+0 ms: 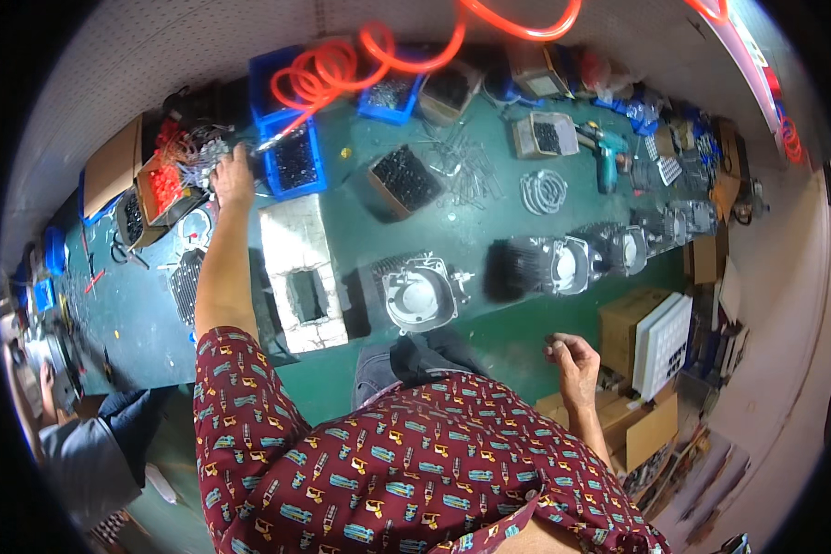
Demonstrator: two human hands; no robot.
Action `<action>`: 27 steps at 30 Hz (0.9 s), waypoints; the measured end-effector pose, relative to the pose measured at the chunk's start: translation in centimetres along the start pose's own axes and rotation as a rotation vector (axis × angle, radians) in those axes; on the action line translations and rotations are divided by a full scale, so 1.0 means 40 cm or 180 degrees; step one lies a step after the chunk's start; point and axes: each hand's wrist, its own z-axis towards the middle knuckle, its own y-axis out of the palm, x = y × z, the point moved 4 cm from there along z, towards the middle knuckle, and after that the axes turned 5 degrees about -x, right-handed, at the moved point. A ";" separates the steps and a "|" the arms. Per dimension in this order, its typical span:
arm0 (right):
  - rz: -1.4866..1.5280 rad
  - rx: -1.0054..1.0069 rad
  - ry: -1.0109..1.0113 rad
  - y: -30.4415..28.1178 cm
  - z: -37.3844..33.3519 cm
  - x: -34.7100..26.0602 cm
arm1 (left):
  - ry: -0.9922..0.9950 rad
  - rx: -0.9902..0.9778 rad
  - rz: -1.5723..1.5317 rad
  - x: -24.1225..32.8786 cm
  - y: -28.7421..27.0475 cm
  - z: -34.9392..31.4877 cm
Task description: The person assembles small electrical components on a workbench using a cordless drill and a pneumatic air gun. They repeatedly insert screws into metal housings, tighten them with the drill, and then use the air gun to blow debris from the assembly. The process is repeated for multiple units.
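Observation:
My left hand (234,180) reaches to the far left of the bench, over a heap of small silver metal parts (203,159). Its fingers bend down into the heap, and what they grip is hidden. Beside the heap lie bright red pieces (164,185) in a cardboard box. Low at the right, my right hand (576,367) hovers past the bench's front edge, fingers curled together round something small and dark that I cannot make out. Between my arms, a cast metal engine housing (422,294) sits by the bench edge, next to a pale block with a rectangular opening (295,242).
A coiled red air hose (379,51) hangs over the bench beside blue bins (295,162). Further housings (563,263) line the right edge. A teal power drill (608,159), wire rings (543,192) and a box of black parts (406,180) lie behind. Another person (92,452) is at lower left.

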 end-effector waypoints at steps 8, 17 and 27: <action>-0.0103 -0.0307 -0.0092 0.064 0.001 -0.005 | 0.0788 0.0465 -0.0807 0.036 -0.152 -0.097; -0.0655 -0.1059 -0.1213 0.242 0.171 -0.005 | 0.0696 0.0758 -0.2786 0.091 -0.486 -0.396; -0.0696 -0.1619 -0.2363 0.389 0.249 0.021 | 0.1318 0.0704 -0.5633 0.310 -0.714 -0.727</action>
